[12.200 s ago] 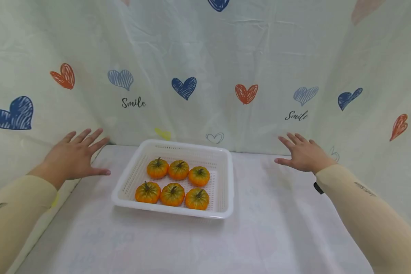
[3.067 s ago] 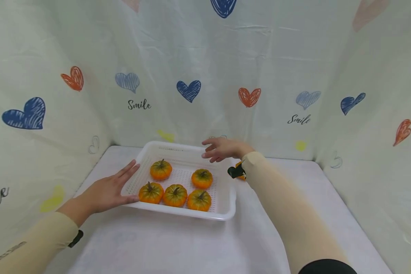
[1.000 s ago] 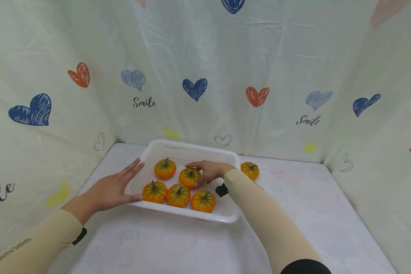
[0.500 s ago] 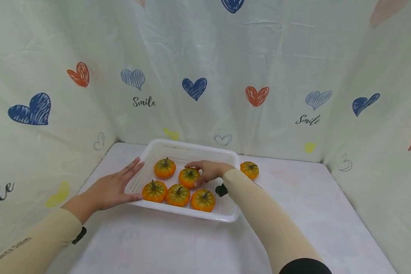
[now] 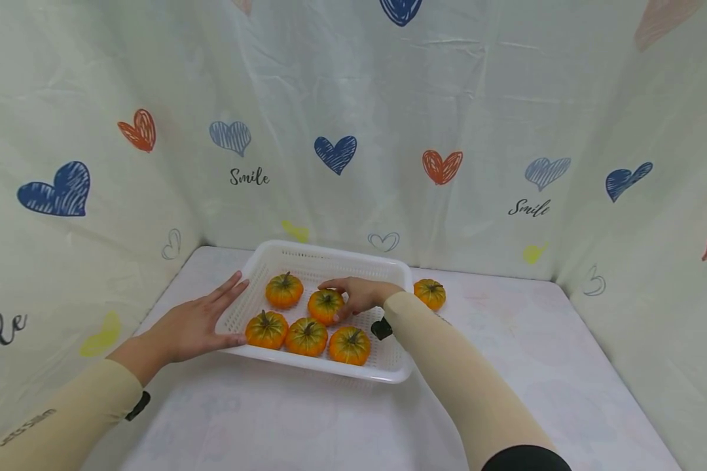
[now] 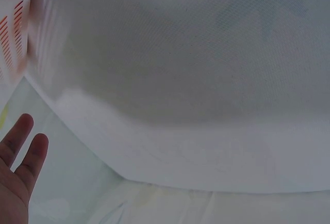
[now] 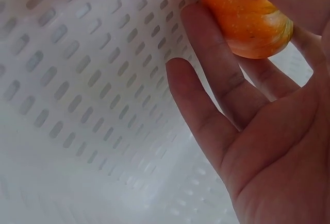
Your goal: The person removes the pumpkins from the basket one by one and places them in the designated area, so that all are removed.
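Observation:
In the head view, a white plastic basket (image 5: 383, 374) with slotted walls holds several small orange pumpkins with green tops. My right hand (image 5: 362, 294) reaches inside and grips the pumpkin (image 5: 323, 306) in the middle of the back row. Up close in the right wrist view, fingers and thumb surround that orange pumpkin (image 7: 247, 20); two fingers (image 7: 198, 108) stretch out beside it. My left hand (image 5: 191, 327) lies with straight, spread fingers along the basket's left end, thumb at the front rim. Only part of the left hand (image 6: 20, 167) shows in the left wrist view.
Another pumpkin (image 5: 429, 294) sits on the white-covered table (image 5: 507, 340), just right of the basket. Inside the basket, a pumpkin (image 5: 284, 290) is at back left and a front row stands nearest me. A heart-printed curtain (image 5: 383, 196) surrounds the table's back and sides.
One pumpkin has gone from the basket to the table at right. My right hand has come back in, and the pumpkin it grips has shifted left. The last second shows almost no movement.

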`<state>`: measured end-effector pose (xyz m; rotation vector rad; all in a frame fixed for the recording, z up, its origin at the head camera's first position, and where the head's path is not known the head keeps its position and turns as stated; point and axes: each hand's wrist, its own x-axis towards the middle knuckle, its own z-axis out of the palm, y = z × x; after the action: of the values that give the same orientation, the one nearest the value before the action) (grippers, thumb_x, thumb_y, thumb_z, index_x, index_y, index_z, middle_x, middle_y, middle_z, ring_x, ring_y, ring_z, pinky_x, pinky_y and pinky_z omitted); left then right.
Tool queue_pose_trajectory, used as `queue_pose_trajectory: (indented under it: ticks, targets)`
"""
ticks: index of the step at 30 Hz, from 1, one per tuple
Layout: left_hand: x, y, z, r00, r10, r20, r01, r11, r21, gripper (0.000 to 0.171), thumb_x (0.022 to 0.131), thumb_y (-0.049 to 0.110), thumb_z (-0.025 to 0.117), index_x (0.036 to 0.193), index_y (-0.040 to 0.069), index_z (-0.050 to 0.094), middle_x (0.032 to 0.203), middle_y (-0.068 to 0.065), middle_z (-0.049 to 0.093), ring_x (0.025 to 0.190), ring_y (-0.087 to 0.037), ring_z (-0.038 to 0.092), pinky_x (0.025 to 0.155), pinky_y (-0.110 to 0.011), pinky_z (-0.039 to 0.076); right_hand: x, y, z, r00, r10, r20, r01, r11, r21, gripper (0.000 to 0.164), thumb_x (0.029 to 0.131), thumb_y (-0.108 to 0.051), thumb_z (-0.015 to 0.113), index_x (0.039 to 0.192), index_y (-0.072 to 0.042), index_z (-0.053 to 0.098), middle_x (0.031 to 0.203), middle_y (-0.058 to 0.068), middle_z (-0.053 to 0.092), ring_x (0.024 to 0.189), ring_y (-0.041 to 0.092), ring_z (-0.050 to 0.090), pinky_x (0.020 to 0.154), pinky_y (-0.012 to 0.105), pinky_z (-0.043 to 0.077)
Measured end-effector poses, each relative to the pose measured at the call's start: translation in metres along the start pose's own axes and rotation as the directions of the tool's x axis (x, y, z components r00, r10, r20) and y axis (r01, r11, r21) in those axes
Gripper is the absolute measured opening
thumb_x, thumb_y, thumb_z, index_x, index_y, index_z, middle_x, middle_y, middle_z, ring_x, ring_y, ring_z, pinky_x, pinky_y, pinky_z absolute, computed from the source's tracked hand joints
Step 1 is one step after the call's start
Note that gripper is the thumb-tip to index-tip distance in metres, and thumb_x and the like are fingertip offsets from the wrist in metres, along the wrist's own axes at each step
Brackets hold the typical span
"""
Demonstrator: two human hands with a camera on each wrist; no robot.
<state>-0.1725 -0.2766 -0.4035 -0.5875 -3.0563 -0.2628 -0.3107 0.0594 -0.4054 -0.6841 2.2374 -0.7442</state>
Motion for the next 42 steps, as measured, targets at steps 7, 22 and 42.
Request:
queue_pose_trajectory:
  ticks: [7,22,42]
  targets:
    - [0.0001,0.0008,-0.0012,1.0,0.004,0.0,-0.004,1.0,0.004,0.1,0.087,0.071,0.056,0.161,0.017,0.016,0.167,-0.007,0.009,0.125,-0.046,0.052,0.091,-0.061,0.049,0.0006,-0.001,-0.0002,1.0,0.01,0.007,-0.01,1.0,-0.003,0.073,0.086,-0.018,0.08,0.149,-0.034,0.046,0.145,0.008,0.046,0.119,0.021,0.05,0.09,0.033,0.053]
    - [-0.0009,0.0031,-0.0023,1.0,0.008,-0.009,-0.008,1.0,-0.005,0.099,0.087,0.069,0.057,0.161,0.015,0.018,0.167,-0.008,0.009,0.126,-0.046,0.051,0.09,-0.06,0.05,0.0019,-0.0051,0.0007,0.999,0.037,0.008,-0.037,0.999,0.004,0.075,0.084,-0.019,0.082,0.148,-0.037,0.047,0.149,0.002,0.043,0.123,0.021,0.047,0.091,0.038,0.053]
    - [-0.0004,0.0037,-0.0041,1.0,0.015,-0.003,-0.015,1.0,-0.008,0.1,0.086,0.069,0.058,0.16,0.016,0.019,0.167,-0.007,0.012,0.12,-0.045,0.056,0.088,-0.059,0.052,0.0029,-0.0036,0.0001,0.999,0.033,-0.004,-0.033,0.999,0.0,0.074,0.083,-0.022,0.083,0.147,-0.037,0.048,0.147,0.005,0.044,0.117,0.021,0.05,0.088,0.033,0.053]
